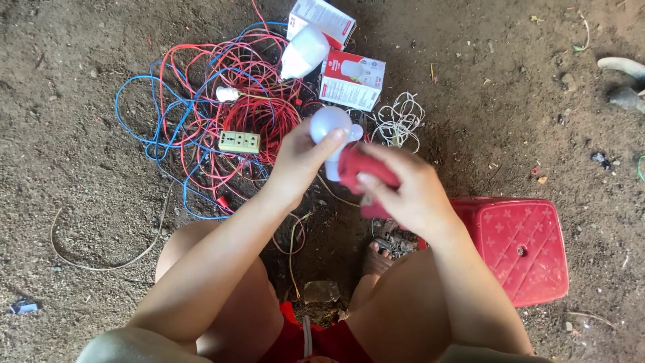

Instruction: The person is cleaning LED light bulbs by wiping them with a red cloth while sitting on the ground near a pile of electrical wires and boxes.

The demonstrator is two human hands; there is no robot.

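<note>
Fingers of the left hand [302, 161] are curling around a white bulb [329, 124], thumb pressing its dome, while the right hand [410, 191] is pinching a red box [359, 171] against the bulb's base. From the head view, the bulb is already sitting clear of its packaging, above the dirt ground [80, 168]. Two more red-and-white boxes [352, 81] are lying behind, beside a loose white bulb [304, 52], tangled red and blue wires [222, 101], a pale socket strip [239, 141] and a red stool [521, 245].

Tangled red and blue wires [201, 101], beige socket [239, 141], two bulb boxes [352, 81], red plastic stool [521, 245], dirt ground [67, 168]
</note>
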